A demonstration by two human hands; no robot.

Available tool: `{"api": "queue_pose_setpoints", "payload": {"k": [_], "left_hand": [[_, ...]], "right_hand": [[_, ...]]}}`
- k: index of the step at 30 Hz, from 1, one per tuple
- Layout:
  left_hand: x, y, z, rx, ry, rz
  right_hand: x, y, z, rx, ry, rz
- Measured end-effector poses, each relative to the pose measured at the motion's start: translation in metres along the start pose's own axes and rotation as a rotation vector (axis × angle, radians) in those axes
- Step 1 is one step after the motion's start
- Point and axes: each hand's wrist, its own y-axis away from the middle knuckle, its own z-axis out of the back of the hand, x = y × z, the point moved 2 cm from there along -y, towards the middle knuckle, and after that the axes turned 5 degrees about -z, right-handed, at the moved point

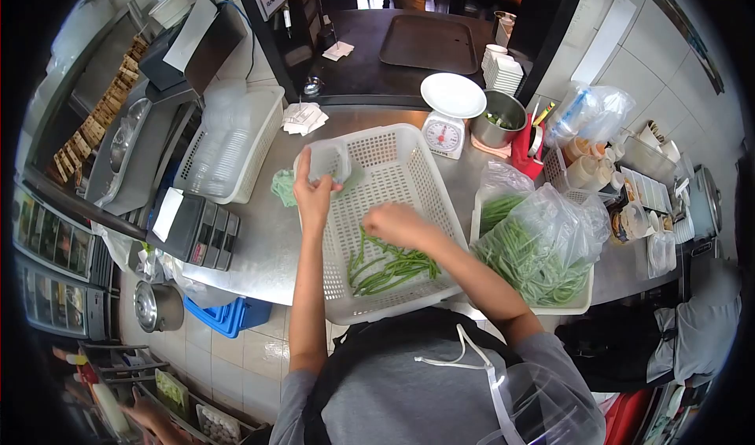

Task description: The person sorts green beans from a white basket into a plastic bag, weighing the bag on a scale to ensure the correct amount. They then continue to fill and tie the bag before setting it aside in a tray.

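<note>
My left hand (314, 191) is over the left side of a white perforated basket (440, 185), its index finger stretched out and the thumb apart from it. Just beyond it, in the basket's far left corner, is a clear plastic container (331, 160). My right hand (395, 226) is closed over the middle of the basket, its fingertips at the upper ends of some long beans. More green long beans (401, 269) lie loose on the basket floor near me. A crumpled green plastic bag (283, 188) lies left of my left hand.
Bags of green beans (523, 252) fill a tray on the right. Beyond the basket stand a kitchen scale (444, 132) and a metal pot (499, 121). A basket of clear plastic containers (236, 142) is on the left. A person (696, 327) stands at the right.
</note>
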Motion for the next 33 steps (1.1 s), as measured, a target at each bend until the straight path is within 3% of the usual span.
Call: {"api": "queue_pose_setpoints", "payload": {"k": [3,6,10,12,14,16,21,22,23,25,28,33], "left_hand": [[0.032,0.018,0.005,-0.068,-0.069,-0.071],[0.042,0.024,0.017,-0.075,-0.071,-0.055],[0.068,0.018,0.026,-0.071,-0.063,-0.185],[0.062,0.018,0.026,-0.049,-0.102,-0.152],[0.055,0.017,0.023,-0.026,-0.14,-0.14],[0.052,0.018,0.022,-0.026,-0.147,-0.125],[0.043,0.019,0.024,-0.047,-0.179,-0.112],[0.042,0.018,0.022,-0.045,-0.172,-0.121],[0.042,0.018,0.022,-0.043,-0.159,-0.113],[0.041,0.017,0.02,-0.045,-0.128,-0.101],[0.035,0.017,0.014,-0.043,-0.058,-0.071],[0.034,0.019,0.014,-0.042,-0.097,-0.037]], "right_hand": [[-0.017,-0.01,-0.078,0.171,0.007,0.087],[-0.015,-0.015,-0.111,0.058,0.236,0.136],[-0.02,-0.021,-0.125,0.108,0.287,0.139],[-0.026,-0.022,-0.129,0.036,0.229,0.159],[-0.031,-0.014,-0.114,-0.014,0.142,0.113],[-0.017,-0.002,-0.056,-0.04,0.028,-0.001],[-0.055,0.068,0.088,-0.563,0.178,-0.157],[-0.076,0.081,0.106,-0.591,0.161,-0.358],[-0.075,0.096,0.133,-0.722,0.214,-0.327],[-0.113,0.113,0.15,-0.867,0.129,-0.501],[-0.142,0.13,0.158,-0.622,0.152,-0.566],[-0.146,0.129,0.167,-0.354,-0.135,-0.704]]}}
